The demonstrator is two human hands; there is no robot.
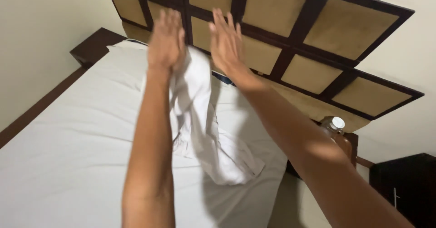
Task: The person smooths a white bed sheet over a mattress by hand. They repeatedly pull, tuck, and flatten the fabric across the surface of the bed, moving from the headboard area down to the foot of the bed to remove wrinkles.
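White pillowcase [200, 119] hangs mid-air between flat, spread hands, left hand [166, 39] touching it, right hand [225, 42] at 3 o'clock. Neither grip pinches; settling it on the bed [68, 155] likely needs a pinch.

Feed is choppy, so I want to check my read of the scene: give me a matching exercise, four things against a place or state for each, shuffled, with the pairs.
Things:
1. white garment
2. left hand
3. bottle with white cap
4. headboard

Places or states:
A. padded tan panels in a dark frame
B. beside the bed, at the right
C. hanging between the two raised hands, over the white bed sheet
D. open, fingers straight, against the cloth

Pairs: 1-C, 2-D, 3-B, 4-A
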